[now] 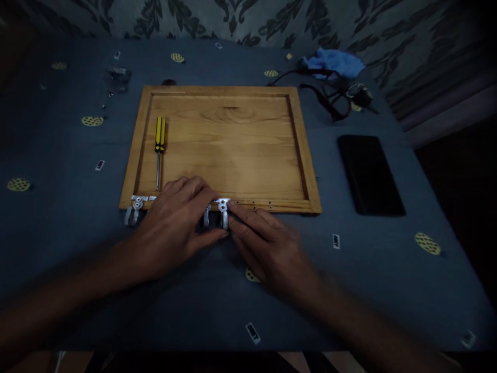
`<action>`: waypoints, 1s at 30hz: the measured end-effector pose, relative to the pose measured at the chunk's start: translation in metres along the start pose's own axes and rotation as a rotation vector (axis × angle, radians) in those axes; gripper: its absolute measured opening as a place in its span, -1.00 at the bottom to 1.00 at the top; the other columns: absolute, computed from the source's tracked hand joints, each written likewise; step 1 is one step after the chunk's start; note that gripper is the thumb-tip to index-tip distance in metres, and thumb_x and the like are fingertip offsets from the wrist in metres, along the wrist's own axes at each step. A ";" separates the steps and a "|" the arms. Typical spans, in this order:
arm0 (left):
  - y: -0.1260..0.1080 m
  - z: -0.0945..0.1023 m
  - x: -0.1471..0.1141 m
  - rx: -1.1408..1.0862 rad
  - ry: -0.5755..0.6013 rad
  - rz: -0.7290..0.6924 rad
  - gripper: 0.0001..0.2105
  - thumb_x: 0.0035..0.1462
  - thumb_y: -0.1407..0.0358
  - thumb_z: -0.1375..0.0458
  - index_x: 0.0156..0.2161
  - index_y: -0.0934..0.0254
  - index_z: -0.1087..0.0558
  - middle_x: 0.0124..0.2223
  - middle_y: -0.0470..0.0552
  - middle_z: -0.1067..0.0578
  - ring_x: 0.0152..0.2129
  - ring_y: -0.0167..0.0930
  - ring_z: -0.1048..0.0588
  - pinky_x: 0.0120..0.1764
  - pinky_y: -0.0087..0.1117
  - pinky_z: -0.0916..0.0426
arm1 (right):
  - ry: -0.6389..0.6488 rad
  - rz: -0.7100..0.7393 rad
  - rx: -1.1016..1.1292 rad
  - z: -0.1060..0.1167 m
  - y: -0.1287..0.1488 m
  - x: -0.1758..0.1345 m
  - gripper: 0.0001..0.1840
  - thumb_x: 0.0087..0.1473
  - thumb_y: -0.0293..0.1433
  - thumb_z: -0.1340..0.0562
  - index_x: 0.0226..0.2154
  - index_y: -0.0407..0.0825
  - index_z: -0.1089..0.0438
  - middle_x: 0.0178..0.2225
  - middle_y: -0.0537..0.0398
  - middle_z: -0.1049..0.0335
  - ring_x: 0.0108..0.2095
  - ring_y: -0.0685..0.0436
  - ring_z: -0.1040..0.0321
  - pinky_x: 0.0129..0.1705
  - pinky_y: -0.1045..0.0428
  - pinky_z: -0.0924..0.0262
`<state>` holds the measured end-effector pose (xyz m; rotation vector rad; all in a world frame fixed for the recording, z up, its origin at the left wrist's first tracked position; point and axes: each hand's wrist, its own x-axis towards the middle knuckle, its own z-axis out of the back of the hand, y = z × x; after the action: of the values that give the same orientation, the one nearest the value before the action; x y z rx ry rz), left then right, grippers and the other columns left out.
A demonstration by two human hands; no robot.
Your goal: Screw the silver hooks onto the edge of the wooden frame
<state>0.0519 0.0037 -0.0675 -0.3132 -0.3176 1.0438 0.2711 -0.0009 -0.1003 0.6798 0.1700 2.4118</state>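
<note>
A wooden tray-like board (pixel 229 140) with a raised rim lies flat on the table. Along its near rim runs a silvery metal hook rail (pixel 223 204), with hooks hanging over the board's front edge. My left hand (pixel 174 223) covers the rail's middle, its thumb and fingers closed around it at the hooks. My right hand (pixel 267 241) grips the rail's right end, fingertips against the last hook. At the left end another hook (pixel 134 212) shows two screw heads. A yellow and black screwdriver (pixel 159 140) rests on the board, tip toward the near rim.
On the right lies a dark phone (pixel 370 173). Behind it are black-framed glasses (pixel 334 106), a ring-like metal object (pixel 359 95) and a crumpled blue cloth (pixel 336 62). At back left sits a small clear plastic bag (pixel 117 77), with small metal bits (pixel 103 106) nearby.
</note>
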 end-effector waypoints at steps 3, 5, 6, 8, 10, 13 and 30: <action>0.000 0.000 0.001 0.010 0.004 -0.005 -0.73 0.21 0.17 -0.28 -0.10 0.30 -0.45 -0.13 0.08 -0.51 -0.17 -0.19 -0.47 -0.14 -0.14 -0.37 | 0.004 -0.014 -0.004 0.000 0.000 -0.001 -0.69 0.33 -0.52 -0.11 0.02 -0.14 -0.49 0.08 -0.13 -0.54 -0.12 -0.17 -0.51 -0.04 -0.08 -0.50; 0.000 0.000 0.001 0.013 0.001 -0.010 -0.74 0.22 0.16 -0.26 -0.11 0.30 -0.45 -0.12 0.08 -0.52 -0.17 -0.18 -0.48 -0.14 -0.13 -0.37 | 0.003 -0.011 0.001 0.000 0.000 0.000 -0.69 0.32 -0.52 -0.12 0.02 -0.15 -0.49 0.08 -0.13 -0.54 -0.10 -0.19 -0.51 -0.03 -0.09 -0.50; 0.000 0.000 0.001 0.014 -0.001 -0.014 -0.75 0.22 0.16 -0.26 -0.12 0.30 -0.45 -0.12 0.08 -0.52 -0.18 -0.18 -0.48 -0.14 -0.13 -0.37 | 0.004 -0.006 0.005 0.000 0.000 0.000 -0.70 0.31 -0.52 -0.13 0.02 -0.17 -0.48 0.08 -0.15 -0.54 -0.10 -0.20 -0.51 -0.03 -0.10 -0.50; 0.000 0.000 0.001 0.014 -0.001 -0.021 -0.76 0.22 0.17 -0.25 -0.12 0.30 -0.45 -0.13 0.08 -0.53 -0.18 -0.18 -0.48 -0.13 -0.11 -0.37 | -0.002 0.000 0.008 0.001 0.001 0.001 -0.71 0.31 -0.53 -0.13 0.00 -0.22 -0.48 0.07 -0.19 -0.55 -0.13 -0.22 -0.51 -0.05 -0.10 -0.51; 0.000 0.000 0.001 0.016 0.001 -0.017 -0.76 0.22 0.17 -0.25 -0.12 0.30 -0.45 -0.13 0.08 -0.53 -0.17 -0.18 -0.48 -0.12 -0.11 -0.38 | -0.012 0.004 0.007 0.001 0.001 0.002 -0.71 0.31 -0.53 -0.13 -0.01 -0.23 -0.48 0.05 -0.21 -0.56 -0.17 -0.21 -0.51 -0.07 -0.09 -0.51; 0.000 -0.001 0.002 0.023 0.002 -0.007 -0.76 0.23 0.16 -0.24 -0.13 0.29 -0.45 -0.13 0.08 -0.53 -0.17 -0.18 -0.48 -0.12 -0.10 -0.38 | -0.030 0.010 0.010 0.000 0.000 0.001 -0.71 0.29 -0.54 -0.14 -0.01 -0.25 -0.49 0.03 -0.22 -0.56 -0.19 -0.22 -0.50 -0.11 -0.10 -0.52; -0.001 0.000 -0.003 0.005 -0.031 -0.021 -0.77 0.24 0.21 -0.26 -0.12 0.33 -0.42 -0.13 0.10 -0.48 -0.19 -0.22 -0.46 -0.14 -0.16 -0.42 | -0.007 -0.003 0.008 0.000 -0.001 0.000 -0.70 0.31 -0.54 -0.14 0.01 -0.17 -0.49 0.07 -0.17 -0.55 -0.15 -0.21 -0.52 -0.07 -0.11 -0.54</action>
<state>0.0509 0.0010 -0.0674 -0.2893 -0.3453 1.0297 0.2716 -0.0004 -0.1003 0.6911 0.1775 2.4067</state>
